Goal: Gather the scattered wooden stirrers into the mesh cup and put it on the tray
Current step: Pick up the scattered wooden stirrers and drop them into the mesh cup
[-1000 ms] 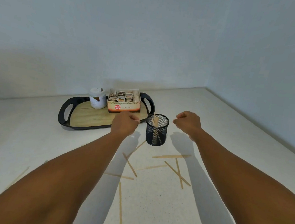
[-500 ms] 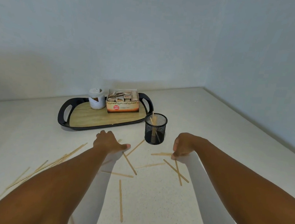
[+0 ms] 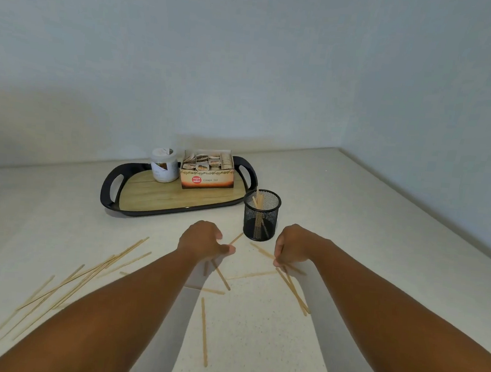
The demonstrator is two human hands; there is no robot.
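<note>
I am reaching both hands down to the counter (image 3: 56, 228), among the wooden stirrers (image 3: 221, 275) lying scattered on it. My right hand (image 3: 292, 245) is curling its fingertips onto the stirrers just in front of the mesh cup (image 3: 261, 215); it looks pinched on one, though I cannot tell if the grip is closed. My left hand (image 3: 204, 240) is hovering with thumb and fingers slightly apart over another stirrer, holding nothing that I can see. The cup is standing upright on the counter, just beside the tray (image 3: 113, 187) and not on it, with a few stirrers already inside. More are lying in a loose fan to my left. I am judging these sticks light, thin and stiff, flat against the counter, so they are likely easiest to lift by tipping up one end.
</note>
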